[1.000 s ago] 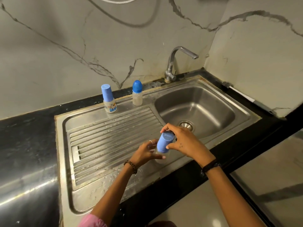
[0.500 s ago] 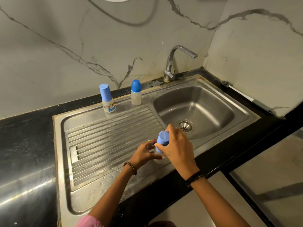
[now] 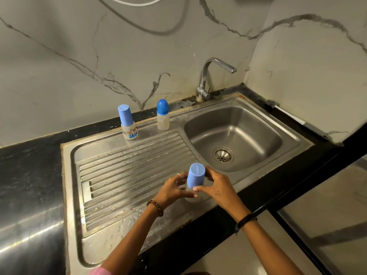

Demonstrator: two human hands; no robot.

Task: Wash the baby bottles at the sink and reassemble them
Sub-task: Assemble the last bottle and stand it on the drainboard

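A capped bottle (image 3: 195,180) stood upright at the drainboard's near right edge. Two more blue-capped bottles, one labelled (image 3: 128,124) and one plain (image 3: 163,116), stood far behind.

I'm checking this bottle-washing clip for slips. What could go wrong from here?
The bottle held by the left hand and right hand sits near the wet drainboard's front edge; it could slip off. Its light blue cap may not be fully seated.

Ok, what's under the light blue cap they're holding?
Under the light blue cap is a clear bottle body, held between the left hand and right hand. Fingers cover most of it; its contents can't be seen.
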